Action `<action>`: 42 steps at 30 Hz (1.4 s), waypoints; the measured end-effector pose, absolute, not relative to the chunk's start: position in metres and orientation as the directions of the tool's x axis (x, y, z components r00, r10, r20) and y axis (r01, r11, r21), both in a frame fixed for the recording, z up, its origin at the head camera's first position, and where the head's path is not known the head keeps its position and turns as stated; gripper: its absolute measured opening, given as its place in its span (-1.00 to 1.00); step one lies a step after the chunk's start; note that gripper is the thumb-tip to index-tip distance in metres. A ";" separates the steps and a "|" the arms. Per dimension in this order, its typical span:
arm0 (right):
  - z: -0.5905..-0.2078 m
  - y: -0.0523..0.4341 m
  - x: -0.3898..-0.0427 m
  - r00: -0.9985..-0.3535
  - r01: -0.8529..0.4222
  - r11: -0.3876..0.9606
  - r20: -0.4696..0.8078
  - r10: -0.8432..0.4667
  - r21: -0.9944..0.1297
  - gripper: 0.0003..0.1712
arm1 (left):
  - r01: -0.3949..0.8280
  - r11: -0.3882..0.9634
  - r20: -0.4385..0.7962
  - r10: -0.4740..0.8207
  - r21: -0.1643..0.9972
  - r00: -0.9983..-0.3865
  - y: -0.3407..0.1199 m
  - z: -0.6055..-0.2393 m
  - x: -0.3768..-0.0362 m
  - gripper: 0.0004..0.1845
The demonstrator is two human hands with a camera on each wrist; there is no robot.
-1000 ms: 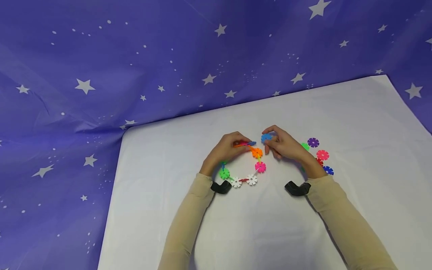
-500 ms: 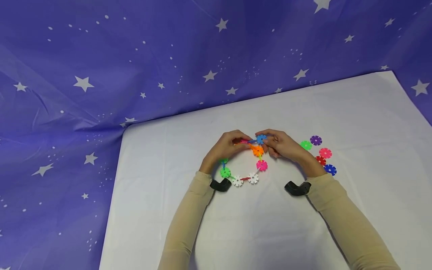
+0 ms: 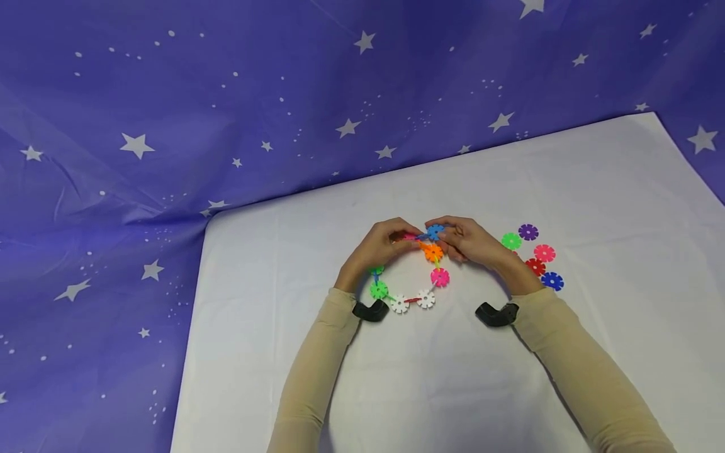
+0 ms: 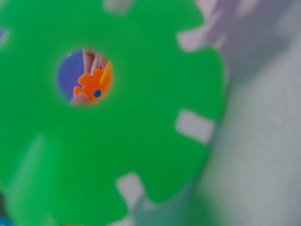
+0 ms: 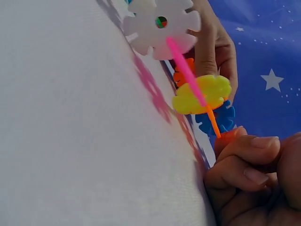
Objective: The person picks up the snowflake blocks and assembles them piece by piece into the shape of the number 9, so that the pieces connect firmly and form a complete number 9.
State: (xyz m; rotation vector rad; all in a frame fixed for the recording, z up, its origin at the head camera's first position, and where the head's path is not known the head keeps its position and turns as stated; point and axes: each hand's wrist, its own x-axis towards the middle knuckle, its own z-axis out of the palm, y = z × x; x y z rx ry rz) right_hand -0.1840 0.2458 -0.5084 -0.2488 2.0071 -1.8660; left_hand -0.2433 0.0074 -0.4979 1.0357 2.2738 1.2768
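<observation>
Now the right hand (image 3: 472, 244) pinches a blue disc (image 3: 435, 232) against the ring (image 3: 405, 272) top, which the left hand (image 3: 378, 248) pinches just beside it. Likely the joining step; next calls for lining slots and pressing.

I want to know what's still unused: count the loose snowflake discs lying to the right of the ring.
5, clustered by the right wrist: green, purple, pink, red and blue. The right hand and its wrist may hide more.
</observation>
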 end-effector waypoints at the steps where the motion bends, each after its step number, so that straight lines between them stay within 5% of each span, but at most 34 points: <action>1: -0.509 0.245 -0.184 -0.911 0.128 0.097 -0.156 -0.382 -0.987 -0.58 | 0.438 0.338 0.060 0.731 0.833 -0.679 0.008 -0.498 -0.243 -0.76; 28: -0.506 0.234 -0.184 -0.932 0.082 0.207 -0.148 -0.329 -0.975 -0.59 | 0.428 0.265 0.129 0.704 0.864 -0.698 0.012 -0.476 -0.228 -0.87; 37: -0.504 0.229 -0.186 -0.937 0.049 0.294 -0.146 -0.317 -0.955 -0.61 | 0.413 0.238 0.135 0.707 0.879 -0.695 0.010 -0.503 -0.244 -0.87; 42: -0.507 0.231 -0.185 -0.937 0.114 0.235 -0.183 -0.298 -0.965 -0.59 | 0.388 0.249 0.103 0.712 0.887 -0.694 0.011 -0.506 -0.246 -0.85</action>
